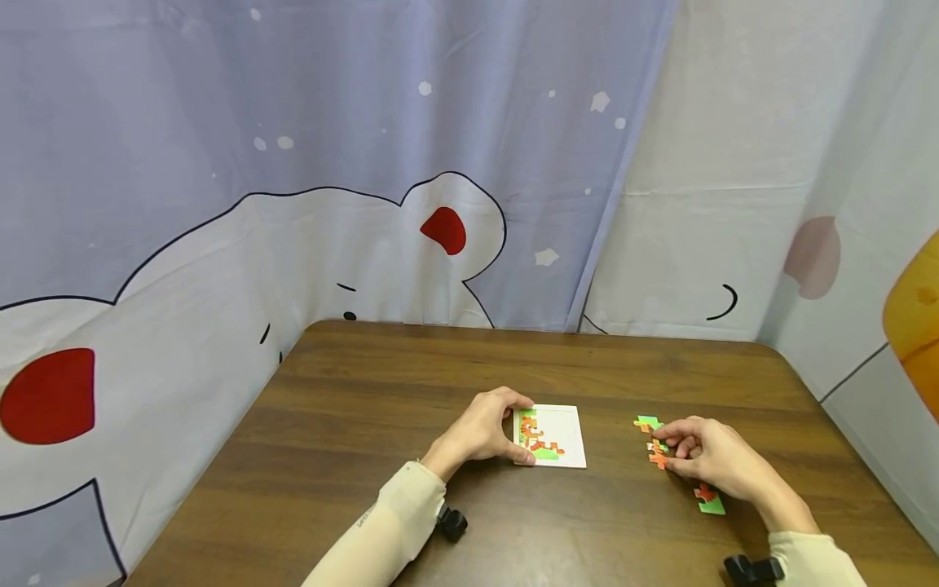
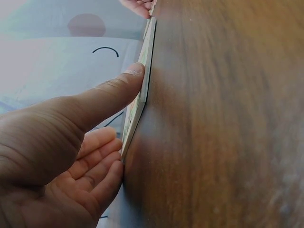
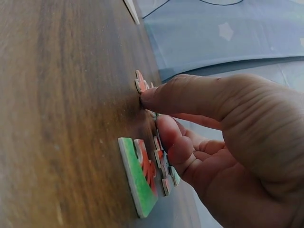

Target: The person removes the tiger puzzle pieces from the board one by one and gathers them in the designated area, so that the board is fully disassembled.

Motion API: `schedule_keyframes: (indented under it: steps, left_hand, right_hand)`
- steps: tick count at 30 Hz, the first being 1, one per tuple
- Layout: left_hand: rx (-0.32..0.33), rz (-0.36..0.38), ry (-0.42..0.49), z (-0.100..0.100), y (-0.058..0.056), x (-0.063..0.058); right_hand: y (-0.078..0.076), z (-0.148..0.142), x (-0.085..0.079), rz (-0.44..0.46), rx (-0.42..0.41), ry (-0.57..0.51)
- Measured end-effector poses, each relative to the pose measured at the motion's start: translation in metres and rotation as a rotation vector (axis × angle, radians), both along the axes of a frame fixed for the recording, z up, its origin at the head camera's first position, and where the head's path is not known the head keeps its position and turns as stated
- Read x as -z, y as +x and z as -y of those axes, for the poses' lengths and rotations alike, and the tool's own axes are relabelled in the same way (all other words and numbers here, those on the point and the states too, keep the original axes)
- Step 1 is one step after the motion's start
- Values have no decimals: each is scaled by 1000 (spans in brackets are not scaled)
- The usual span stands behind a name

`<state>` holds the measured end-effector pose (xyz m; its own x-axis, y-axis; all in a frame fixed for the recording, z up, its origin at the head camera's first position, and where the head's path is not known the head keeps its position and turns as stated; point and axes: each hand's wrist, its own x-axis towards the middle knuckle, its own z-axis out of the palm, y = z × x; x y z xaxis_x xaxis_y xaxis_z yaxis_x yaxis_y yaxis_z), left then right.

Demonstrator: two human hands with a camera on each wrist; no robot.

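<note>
A white square puzzle board (image 1: 561, 432) lies on the table, with joined green and orange jigsaw pieces along its left and near sides. My left hand (image 1: 484, 428) holds the board, thumb at the near edge and fingers at the far left corner. To the right of the board, my right hand (image 1: 715, 456) pinches an orange puzzle piece (image 1: 658, 458) between thumb and fingers, low over the table. Beyond it is a green and orange piece (image 1: 647, 423). A green piece with red (image 3: 141, 178) lies nearer, close beneath the right hand; other pieces there are partly hidden by the fingers.
The brown wooden table (image 1: 352, 456) carries the board and the loose pieces. A patterned curtain (image 1: 367, 163) hangs behind its far edge and along the sides. Each wrist wears a small black device, such as the one on the left wrist (image 1: 451, 523).
</note>
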<state>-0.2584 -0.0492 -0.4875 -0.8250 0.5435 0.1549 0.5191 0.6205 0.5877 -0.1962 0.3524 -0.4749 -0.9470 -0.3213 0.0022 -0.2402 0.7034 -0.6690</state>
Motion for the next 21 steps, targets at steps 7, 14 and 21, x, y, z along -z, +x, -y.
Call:
schedule_keyframes:
  steps: [7,14,21]
  left_hand:
    - [-2,4,-1,1,-1,1]
    - [0,-2,-9,1,-1,0]
    - [0,6,-8,0,-1,0]
  right_hand:
    - [1,0,-2,-66,26,-38]
    - [1,2,-11,-122,48,-199]
    - [-3,13,-19,-178,32,-291]
